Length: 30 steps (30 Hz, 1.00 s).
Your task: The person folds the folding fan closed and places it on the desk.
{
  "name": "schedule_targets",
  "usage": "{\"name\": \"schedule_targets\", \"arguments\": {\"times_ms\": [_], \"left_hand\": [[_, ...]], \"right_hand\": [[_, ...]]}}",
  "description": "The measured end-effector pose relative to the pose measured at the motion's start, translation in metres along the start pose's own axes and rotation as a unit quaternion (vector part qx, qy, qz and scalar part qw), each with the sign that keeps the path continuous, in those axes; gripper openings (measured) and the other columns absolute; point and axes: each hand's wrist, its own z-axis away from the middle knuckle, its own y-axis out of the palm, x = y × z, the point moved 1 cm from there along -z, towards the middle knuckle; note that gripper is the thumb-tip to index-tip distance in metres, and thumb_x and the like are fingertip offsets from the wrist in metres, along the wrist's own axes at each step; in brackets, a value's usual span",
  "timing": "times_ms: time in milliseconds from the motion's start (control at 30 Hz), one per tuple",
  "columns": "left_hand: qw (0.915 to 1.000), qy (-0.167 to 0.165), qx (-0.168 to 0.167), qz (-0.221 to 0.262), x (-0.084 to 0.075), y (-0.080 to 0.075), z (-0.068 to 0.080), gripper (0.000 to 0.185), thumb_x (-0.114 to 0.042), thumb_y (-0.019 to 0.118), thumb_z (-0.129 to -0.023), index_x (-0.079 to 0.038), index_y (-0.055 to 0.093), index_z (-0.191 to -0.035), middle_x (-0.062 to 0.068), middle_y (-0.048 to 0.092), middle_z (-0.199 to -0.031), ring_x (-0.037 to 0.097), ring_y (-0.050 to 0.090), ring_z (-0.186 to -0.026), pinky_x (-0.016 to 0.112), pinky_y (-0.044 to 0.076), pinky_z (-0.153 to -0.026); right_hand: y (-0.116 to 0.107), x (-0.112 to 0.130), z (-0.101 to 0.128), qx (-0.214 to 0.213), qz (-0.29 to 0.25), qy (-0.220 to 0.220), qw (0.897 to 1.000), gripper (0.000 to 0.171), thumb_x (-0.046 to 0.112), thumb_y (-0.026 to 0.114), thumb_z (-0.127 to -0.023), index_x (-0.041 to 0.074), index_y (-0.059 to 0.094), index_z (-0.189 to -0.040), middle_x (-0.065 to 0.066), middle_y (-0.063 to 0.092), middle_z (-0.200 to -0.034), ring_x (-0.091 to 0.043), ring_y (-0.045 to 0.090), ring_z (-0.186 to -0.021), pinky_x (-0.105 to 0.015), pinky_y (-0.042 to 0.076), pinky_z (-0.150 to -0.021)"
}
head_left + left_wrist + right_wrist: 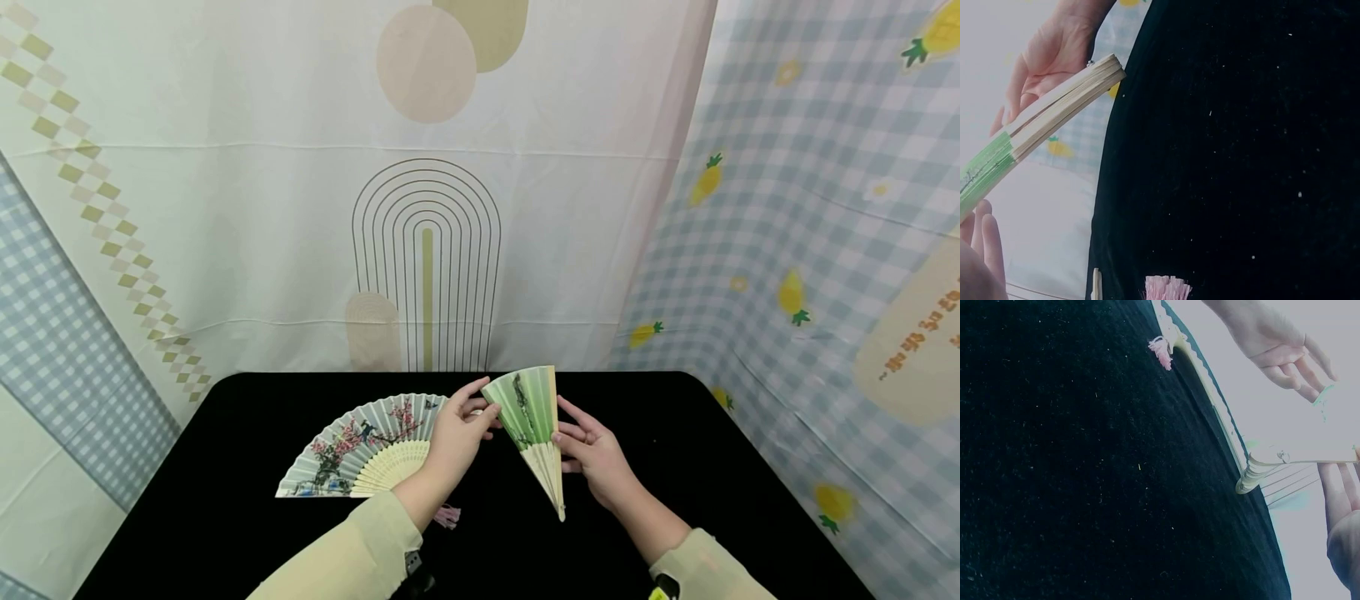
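A green folding fan (pixel 532 425) is held partly spread above the black table (pixel 675 433), its pivot end pointing down toward me. My left hand (pixel 483 408) pinches the fan's left edge near the top of the leaf. My right hand (pixel 564 429) holds the right guard between thumb and fingers. In the left wrist view the fan's stacked ribs (pixel 1066 100) run across the right hand's palm (pixel 1047 56). The right wrist view shows the pivot end (pixel 1260 469) and the left hand (pixel 1285 356) beyond it.
A second fan (pixel 367 450), fully spread and painted with pink blossoms, lies flat on the table to the left, partly under my left wrist. Its pink tassel (pixel 447 517) lies near my left sleeve. Patterned cloth backdrops (pixel 427 208) hang behind and at both sides.
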Motion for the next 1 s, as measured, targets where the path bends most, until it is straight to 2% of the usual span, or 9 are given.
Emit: {"name": "schedule_targets", "arguments": {"times_ms": [233,333,600,733,800,1000], "left_hand": [[0.9999,-0.003,-0.016,0.000,0.022,0.000,-0.011,0.050,-0.008,0.064,-0.097,-0.012,0.050,-0.145,0.022,0.066,-0.112,0.046,0.065,-0.094,0.047,0.058,-0.076],[0.9998,0.003,-0.020,-0.001,0.026,0.000,-0.012,0.050,-0.011,0.065,-0.097,-0.014,0.051,-0.145,0.021,0.066,-0.112,0.043,0.067,-0.092,0.047,0.058,-0.076],[0.9996,0.013,-0.022,-0.013,0.028,0.002,-0.011,0.049,-0.011,0.066,-0.097,-0.016,0.053,-0.143,0.014,0.069,-0.106,0.031,0.070,-0.084,0.033,0.058,-0.068],[0.9995,0.017,-0.017,-0.018,0.030,0.002,-0.013,0.050,-0.009,0.066,-0.096,-0.016,0.053,-0.144,0.013,0.070,-0.104,0.025,0.071,-0.080,0.029,0.058,-0.066],[0.9996,0.017,-0.015,-0.019,0.031,0.002,-0.013,0.051,-0.009,0.066,-0.096,-0.016,0.052,-0.145,0.013,0.070,-0.105,0.027,0.070,-0.081,0.029,0.058,-0.066],[0.9999,0.009,-0.004,-0.012,0.031,0.001,-0.014,0.055,-0.008,0.067,-0.095,-0.013,0.049,-0.147,0.017,0.070,-0.107,0.045,0.067,-0.089,0.028,0.057,-0.065]], "right_hand": [[0.000,0.000,0.000,0.014,0.009,0.000,1.000,0.068,0.007,0.066,-0.096,0.015,0.034,-0.156,-0.001,0.071,-0.117,-0.019,0.072,-0.089,-0.031,0.060,-0.064],[0.000,-0.001,0.000,0.017,0.016,0.001,1.000,0.068,0.008,0.066,-0.096,0.016,0.034,-0.156,-0.002,0.071,-0.118,-0.019,0.072,-0.090,-0.031,0.060,-0.065],[0.002,0.000,0.001,0.017,0.026,0.007,1.000,0.068,0.009,0.066,-0.096,0.017,0.035,-0.156,-0.008,0.069,-0.122,-0.021,0.072,-0.092,-0.034,0.061,-0.067],[0.003,0.000,0.002,0.014,0.030,0.008,0.999,0.069,0.009,0.067,-0.095,0.016,0.035,-0.156,-0.009,0.069,-0.122,-0.021,0.072,-0.092,-0.034,0.061,-0.066],[0.003,0.000,0.003,0.014,0.030,0.009,0.999,0.069,0.009,0.067,-0.095,0.015,0.034,-0.156,-0.010,0.069,-0.122,-0.021,0.072,-0.091,-0.034,0.061,-0.066],[0.003,0.000,0.003,0.020,0.036,0.013,0.999,0.068,0.011,0.067,-0.096,0.015,0.035,-0.155,-0.014,0.066,-0.126,-0.023,0.072,-0.092,-0.035,0.061,-0.067]]}}
